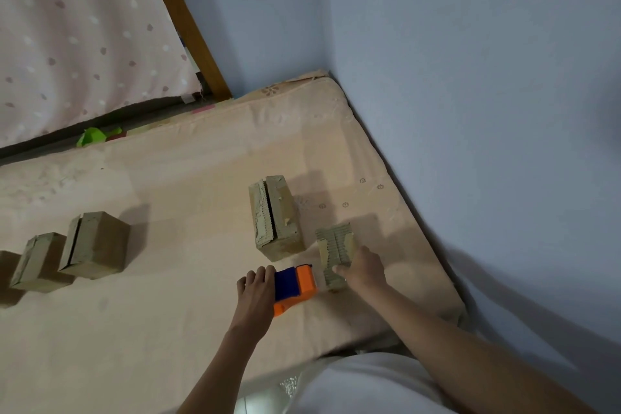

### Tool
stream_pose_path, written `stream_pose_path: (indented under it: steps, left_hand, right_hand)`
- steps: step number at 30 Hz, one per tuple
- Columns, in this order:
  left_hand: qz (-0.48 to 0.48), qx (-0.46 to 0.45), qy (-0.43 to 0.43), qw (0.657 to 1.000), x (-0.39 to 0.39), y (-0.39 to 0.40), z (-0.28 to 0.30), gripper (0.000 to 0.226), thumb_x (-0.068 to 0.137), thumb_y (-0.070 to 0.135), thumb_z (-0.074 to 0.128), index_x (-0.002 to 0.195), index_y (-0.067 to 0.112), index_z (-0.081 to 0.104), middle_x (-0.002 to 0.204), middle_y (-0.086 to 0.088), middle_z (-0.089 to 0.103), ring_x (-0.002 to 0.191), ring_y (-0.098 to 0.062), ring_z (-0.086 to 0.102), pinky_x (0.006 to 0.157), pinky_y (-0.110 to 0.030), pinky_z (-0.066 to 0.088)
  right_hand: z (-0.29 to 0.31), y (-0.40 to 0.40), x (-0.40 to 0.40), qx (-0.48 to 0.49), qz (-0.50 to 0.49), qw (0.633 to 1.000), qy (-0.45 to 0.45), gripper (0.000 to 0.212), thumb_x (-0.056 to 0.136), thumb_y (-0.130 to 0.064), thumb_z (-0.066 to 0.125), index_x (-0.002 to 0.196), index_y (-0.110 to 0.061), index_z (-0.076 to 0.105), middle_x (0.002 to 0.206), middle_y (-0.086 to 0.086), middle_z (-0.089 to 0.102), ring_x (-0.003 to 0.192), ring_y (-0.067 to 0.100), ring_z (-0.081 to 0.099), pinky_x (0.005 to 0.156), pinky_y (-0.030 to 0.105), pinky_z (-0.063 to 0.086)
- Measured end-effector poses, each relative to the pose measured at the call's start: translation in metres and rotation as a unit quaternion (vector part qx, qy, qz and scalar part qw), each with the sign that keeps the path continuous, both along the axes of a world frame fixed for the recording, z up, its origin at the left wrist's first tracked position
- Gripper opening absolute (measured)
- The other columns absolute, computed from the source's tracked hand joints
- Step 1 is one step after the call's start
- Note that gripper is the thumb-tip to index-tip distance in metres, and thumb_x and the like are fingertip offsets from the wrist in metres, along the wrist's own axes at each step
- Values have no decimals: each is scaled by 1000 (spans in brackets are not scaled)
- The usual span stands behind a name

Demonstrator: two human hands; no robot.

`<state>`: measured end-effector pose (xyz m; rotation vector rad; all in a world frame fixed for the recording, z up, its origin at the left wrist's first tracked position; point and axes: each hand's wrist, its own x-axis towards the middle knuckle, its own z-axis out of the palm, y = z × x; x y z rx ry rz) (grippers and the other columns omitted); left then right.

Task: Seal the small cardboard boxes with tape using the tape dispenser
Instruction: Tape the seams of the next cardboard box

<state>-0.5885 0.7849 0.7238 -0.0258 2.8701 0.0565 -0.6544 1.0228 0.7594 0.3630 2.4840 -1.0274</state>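
An orange and blue tape dispenser point(297, 286) lies on the peach mattress point(174, 205). My left hand point(255, 292) grips its left side, fingers curled over the top. Just right of it lies a small flat cardboard box point(336, 245); my right hand point(364, 270) holds that box's near end, thumb on top. A taller box point(276, 215) with a slit along its top stands just behind the dispenser. Three more boxes stand in a row at the left: one at mid-left point(95, 244), a smaller one point(38, 262), and one cut by the frame edge point(6, 276).
The mattress sits in a corner of blue walls point(470, 111); its right edge runs along the wall. A wooden bed frame point(188, 27) with a dotted pink sheet point(74, 37) rises at back left. A green scrap point(95, 136) lies in the gap.
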Motion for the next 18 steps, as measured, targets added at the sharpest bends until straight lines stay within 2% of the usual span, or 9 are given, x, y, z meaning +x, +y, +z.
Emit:
stream_pose_path:
  steps: [3, 5, 12, 18]
  left_hand:
    - [-5, 7, 3, 1000, -1, 0, 2, 47, 85, 32, 70, 123, 21, 44, 113, 3, 53, 102, -16, 49, 92, -31, 41]
    - [-9, 7, 4, 1000, 0, -2, 2, 51, 82, 32, 73, 123, 21, 44, 113, 3, 54, 102, -17, 50, 91, -32, 42]
    - [-26, -11, 20, 999, 6, -8, -1, 76, 59, 30, 90, 116, 22, 41, 99, 2, 60, 87, -18, 57, 77, -34, 50]
    - [-41, -30, 20, 999, 4, -11, 8, 72, 63, 21, 88, 123, 22, 49, 107, 1, 60, 93, -20, 56, 84, -36, 48]
  right_hand:
    - [0, 4, 1, 2, 18, 1000, -19, 49, 78, -31, 85, 116, -10, 62, 113, 1, 68, 108, 22, 66, 84, 26, 53]
    - [2, 7, -1, 2, -3, 999, -37, 49, 75, -30, 87, 113, -9, 62, 113, 5, 69, 107, 23, 66, 82, 27, 51]
    - [1, 6, -3, -2, -36, 998, -51, 51, 73, -29, 89, 110, -9, 61, 114, 7, 68, 107, 24, 66, 82, 29, 53]
    - [0, 6, -5, -3, -46, 997, -63, 52, 73, -29, 89, 111, -8, 61, 115, 8, 68, 107, 25, 66, 83, 30, 55]
